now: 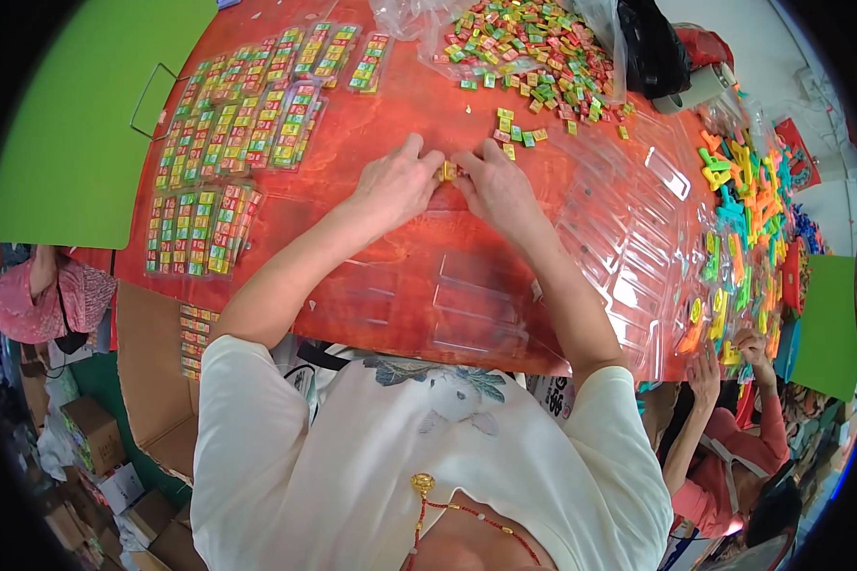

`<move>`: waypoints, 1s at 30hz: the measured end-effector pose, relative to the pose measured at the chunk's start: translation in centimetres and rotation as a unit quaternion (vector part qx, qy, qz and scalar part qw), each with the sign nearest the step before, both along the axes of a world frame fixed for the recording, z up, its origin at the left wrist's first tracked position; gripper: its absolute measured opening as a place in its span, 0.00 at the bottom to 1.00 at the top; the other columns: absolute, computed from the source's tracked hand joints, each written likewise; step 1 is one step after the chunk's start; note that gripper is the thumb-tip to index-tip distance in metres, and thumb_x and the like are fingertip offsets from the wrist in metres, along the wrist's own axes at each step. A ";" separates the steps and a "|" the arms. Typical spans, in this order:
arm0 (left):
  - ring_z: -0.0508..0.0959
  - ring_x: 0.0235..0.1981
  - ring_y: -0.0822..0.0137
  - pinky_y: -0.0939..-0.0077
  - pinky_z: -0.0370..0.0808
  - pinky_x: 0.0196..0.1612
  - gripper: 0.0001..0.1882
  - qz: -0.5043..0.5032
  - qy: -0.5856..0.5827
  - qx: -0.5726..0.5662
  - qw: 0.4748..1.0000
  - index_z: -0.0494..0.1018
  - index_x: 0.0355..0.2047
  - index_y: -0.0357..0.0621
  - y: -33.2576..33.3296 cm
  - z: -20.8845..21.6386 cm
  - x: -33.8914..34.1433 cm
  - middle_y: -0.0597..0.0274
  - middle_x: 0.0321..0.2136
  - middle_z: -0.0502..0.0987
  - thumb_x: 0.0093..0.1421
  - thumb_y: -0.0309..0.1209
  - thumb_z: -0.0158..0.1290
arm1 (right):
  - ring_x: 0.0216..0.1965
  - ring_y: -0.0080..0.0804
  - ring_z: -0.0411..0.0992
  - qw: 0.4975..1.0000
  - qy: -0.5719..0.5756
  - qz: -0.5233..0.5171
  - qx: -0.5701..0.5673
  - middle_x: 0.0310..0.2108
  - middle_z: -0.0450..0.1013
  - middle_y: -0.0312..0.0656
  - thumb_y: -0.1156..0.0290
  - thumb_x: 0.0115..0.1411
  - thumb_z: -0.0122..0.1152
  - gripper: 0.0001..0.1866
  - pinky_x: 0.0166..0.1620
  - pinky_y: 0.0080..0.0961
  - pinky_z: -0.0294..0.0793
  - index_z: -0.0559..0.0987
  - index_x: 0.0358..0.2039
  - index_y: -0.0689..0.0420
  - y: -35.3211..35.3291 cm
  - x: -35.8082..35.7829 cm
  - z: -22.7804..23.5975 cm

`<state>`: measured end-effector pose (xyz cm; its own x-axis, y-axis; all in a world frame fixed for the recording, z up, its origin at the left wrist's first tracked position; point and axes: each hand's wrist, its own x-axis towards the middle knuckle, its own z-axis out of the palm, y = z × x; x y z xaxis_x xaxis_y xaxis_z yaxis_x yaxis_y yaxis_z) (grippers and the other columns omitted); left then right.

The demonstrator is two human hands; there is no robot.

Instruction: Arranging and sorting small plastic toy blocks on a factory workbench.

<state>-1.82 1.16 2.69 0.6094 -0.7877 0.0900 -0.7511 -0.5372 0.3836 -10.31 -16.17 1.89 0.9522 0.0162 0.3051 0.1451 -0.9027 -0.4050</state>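
Observation:
My left hand (400,183) and my right hand (498,188) meet over the middle of the red table (419,257), fingers bent inward. Between the fingertips sits a short row of small printed blocks (448,171), a yellow one showing most clearly. Both hands pinch this row from its two ends; the fingers hide part of it. Just beyond my right hand lie several loose yellow and green blocks (508,124). Nearer my body, clear plastic trays (481,300) rest on the table.
Filled clear packs of blocks (221,133) stack at the left. A large heap of loose blocks (543,48) lies far off on plastic film. Overlapping transparent trays (614,228) spread at the right, beside colourful plastic toy parts (747,200), where another person's hands (705,376) work. An open carton (152,371) stands lower left.

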 end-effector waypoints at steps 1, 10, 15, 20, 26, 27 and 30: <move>0.79 0.38 0.45 0.52 0.78 0.35 0.16 -0.011 0.007 0.011 1.000 0.72 0.49 0.46 0.3 0.1 -0.8 0.50 0.40 0.68 0.62 0.33 0.56 | 0.40 0.50 0.74 1.000 0.008 0.000 0.012 0.35 0.69 0.49 0.72 0.55 0.64 0.12 0.43 0.43 0.76 0.78 0.41 0.58 0.3 -1.0 0.3; 0.78 0.41 0.47 0.53 0.78 0.38 0.19 -0.029 0.020 -0.057 0.998 0.69 0.53 0.42 2.2 -0.3 -2.6 0.48 0.42 0.69 0.62 0.30 0.54 | 0.40 0.53 0.74 0.992 0.025 -0.020 0.119 0.41 0.70 0.52 0.74 0.57 0.64 0.17 0.44 0.43 0.76 0.76 0.47 0.60 -0.6 -4.5 -0.3; 0.62 0.65 0.46 0.45 0.64 0.62 0.32 -0.042 -0.024 0.016 0.999 0.59 0.66 0.43 4.0 -1.2 -2.0 0.47 0.64 0.62 0.65 0.38 0.52 | 0.39 0.52 0.74 0.995 0.019 -0.018 0.096 0.39 0.70 0.50 0.75 0.58 0.62 0.15 0.43 0.43 0.76 0.76 0.47 0.60 -0.7 -5.0 0.1; 0.44 0.74 0.50 0.35 0.47 0.69 0.43 -0.094 -0.011 0.163 0.982 0.45 0.72 0.43 3.3 -2.0 -3.4 0.53 0.73 0.44 0.66 0.50 0.49 | 0.38 0.51 0.74 0.999 0.008 0.026 -0.030 0.38 0.71 0.50 0.78 0.59 0.61 0.17 0.41 0.41 0.75 0.77 0.50 0.59 -0.3 -4.6 -1.6; 0.43 0.74 0.52 0.35 0.45 0.69 0.44 -0.080 0.051 0.113 0.989 0.44 0.73 0.45 3.6 -1.4 -2.6 0.53 0.74 0.42 0.65 0.50 0.49 | 0.41 0.50 0.73 0.998 0.017 0.019 0.066 0.36 0.71 0.49 0.75 0.61 0.58 0.13 0.43 0.42 0.74 0.77 0.47 0.60 -0.2 -4.5 -0.7; 0.43 0.74 0.53 0.35 0.44 0.69 0.44 -0.078 0.057 0.088 0.991 0.44 0.73 0.45 3.6 -1.3 -2.6 0.53 0.74 0.42 0.65 0.50 0.50 | 0.40 0.51 0.73 0.996 0.010 0.014 0.086 0.36 0.71 0.49 0.76 0.61 0.57 0.13 0.43 0.42 0.74 0.77 0.46 0.60 -0.2 -4.6 -0.8; 0.44 0.74 0.52 0.34 0.45 0.69 0.42 -0.094 0.033 0.073 0.992 0.46 0.72 0.46 2.9 -1.5 -2.6 0.52 0.73 0.43 0.65 0.49 0.50 | 0.39 0.53 0.73 0.990 0.015 -0.001 0.141 0.37 0.71 0.51 0.77 0.60 0.57 0.14 0.43 0.44 0.74 0.77 0.47 0.59 -0.5 -4.4 -0.3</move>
<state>-4.44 4.02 1.22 0.4519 -0.8894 -0.0691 -0.8186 -0.4442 0.3641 -14.71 -16.63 1.54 0.9609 -0.0677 0.2684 0.1272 -0.7534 -0.6451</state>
